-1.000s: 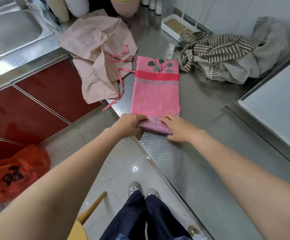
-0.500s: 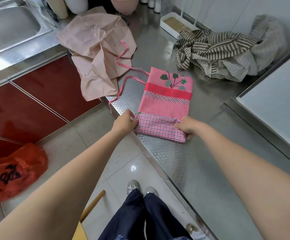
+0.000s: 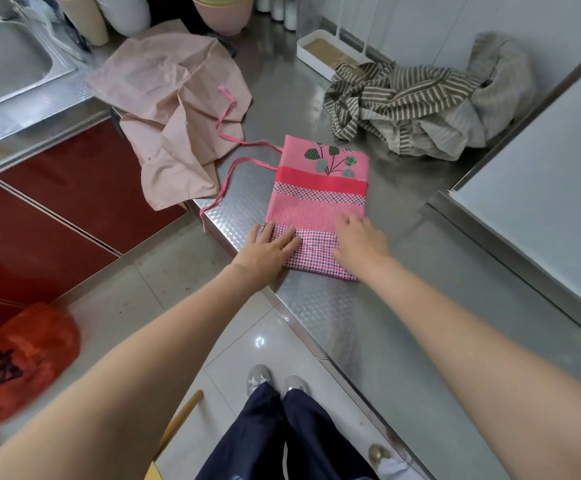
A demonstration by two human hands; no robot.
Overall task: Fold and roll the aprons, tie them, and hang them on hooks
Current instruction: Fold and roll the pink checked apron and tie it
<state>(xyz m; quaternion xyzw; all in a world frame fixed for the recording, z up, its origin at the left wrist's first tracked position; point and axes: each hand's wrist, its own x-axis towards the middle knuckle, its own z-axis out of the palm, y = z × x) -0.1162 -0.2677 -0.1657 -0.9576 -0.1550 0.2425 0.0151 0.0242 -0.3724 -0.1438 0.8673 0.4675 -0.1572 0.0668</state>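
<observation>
Pink apron [image 3: 318,199] unrolled since earlier; both hands now press flat.

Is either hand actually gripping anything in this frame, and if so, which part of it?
Nothing is gripped. The left hand and right hand lie flat with straight fingers on the checked folded end of the pink apron, pressing it to the steel counter.

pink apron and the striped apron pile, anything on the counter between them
Nothing: in the head view only bare steel counter separates the folded pink apron from the striped apron pile.
</observation>
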